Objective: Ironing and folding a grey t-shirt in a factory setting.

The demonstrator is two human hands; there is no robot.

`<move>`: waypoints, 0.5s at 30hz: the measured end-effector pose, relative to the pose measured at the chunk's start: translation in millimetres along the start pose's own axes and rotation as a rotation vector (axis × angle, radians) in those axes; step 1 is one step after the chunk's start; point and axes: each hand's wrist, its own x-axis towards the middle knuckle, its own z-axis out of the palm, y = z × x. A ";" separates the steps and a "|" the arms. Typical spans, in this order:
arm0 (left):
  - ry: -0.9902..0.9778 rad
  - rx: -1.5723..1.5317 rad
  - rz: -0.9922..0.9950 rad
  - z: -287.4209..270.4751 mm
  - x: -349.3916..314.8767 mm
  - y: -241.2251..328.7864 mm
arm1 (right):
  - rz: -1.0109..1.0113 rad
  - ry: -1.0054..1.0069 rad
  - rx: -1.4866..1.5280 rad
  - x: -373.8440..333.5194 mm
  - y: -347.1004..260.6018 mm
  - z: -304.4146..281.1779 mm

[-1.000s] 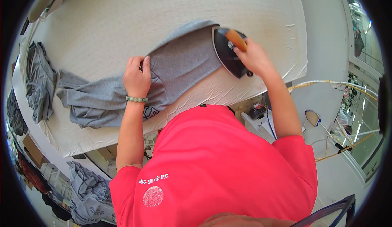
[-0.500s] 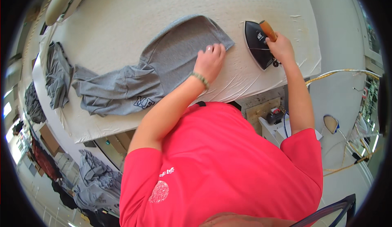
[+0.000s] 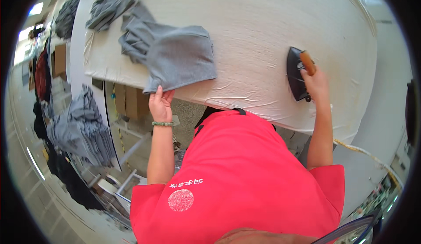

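Observation:
A grey sweatshirt-like garment (image 3: 182,53) lies on the white padded ironing table (image 3: 250,20), its left part bunched up and its right part spread flat. At its near left corner, my left hand (image 3: 161,108) grips the hem right at the table's front edge, palm turned up and a bead bracelet on the wrist. Well to the right, my right hand (image 3: 316,85) is closed round the orange-brown handle of a black iron (image 3: 296,79). The iron rests on the table cover, apart from the garment. What lies under the bunched cloth is hidden.
A second crumpled grey garment (image 3: 113,5) lies at the table's far left. Below left, a pile of grey garments (image 3: 90,132) sits on a stand. From the right comes a pale cord (image 3: 364,152). A cardboard box (image 3: 133,102) stands below the table.
My left hand has gone from the garment's right part to its near left hem. The garment has been turned and its lettering no longer shows. The iron stays in my right hand; the view has shifted.

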 end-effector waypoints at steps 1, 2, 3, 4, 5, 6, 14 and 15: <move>0.035 -0.043 -0.009 -16.6 -3.2 -8.1 | -0.109 -0.036 -0.032 -4.2 -35.9 10.1; 0.062 -0.089 -0.026 -26.1 -6.2 -17.5 | -0.139 -0.141 -0.069 -12.5 -75.9 15.6; 0.086 -0.135 -0.044 -35.5 -8.3 -25.5 | -0.165 -0.244 -0.108 -22.7 -119.3 20.9; 0.101 -0.155 -0.038 -39.4 -10.0 -32.1 | -0.269 -0.334 -0.135 -30.5 -155.0 28.7; 0.096 -0.167 -0.040 -39.7 -10.8 -37.4 | -0.365 -0.422 -0.162 -37.3 -187.5 37.1; 0.089 -0.177 -0.042 -40.0 -12.6 -40.4 | -0.484 -0.475 -0.162 -44.6 -217.2 47.6; 0.059 -0.196 -0.012 -43.1 -16.8 -20.4 | -0.810 -0.446 -0.186 -30.9 -373.8 105.5; 0.056 -0.194 -0.019 -47.2 -15.2 -18.0 | -0.725 -0.446 -0.209 -23.7 -376.5 96.2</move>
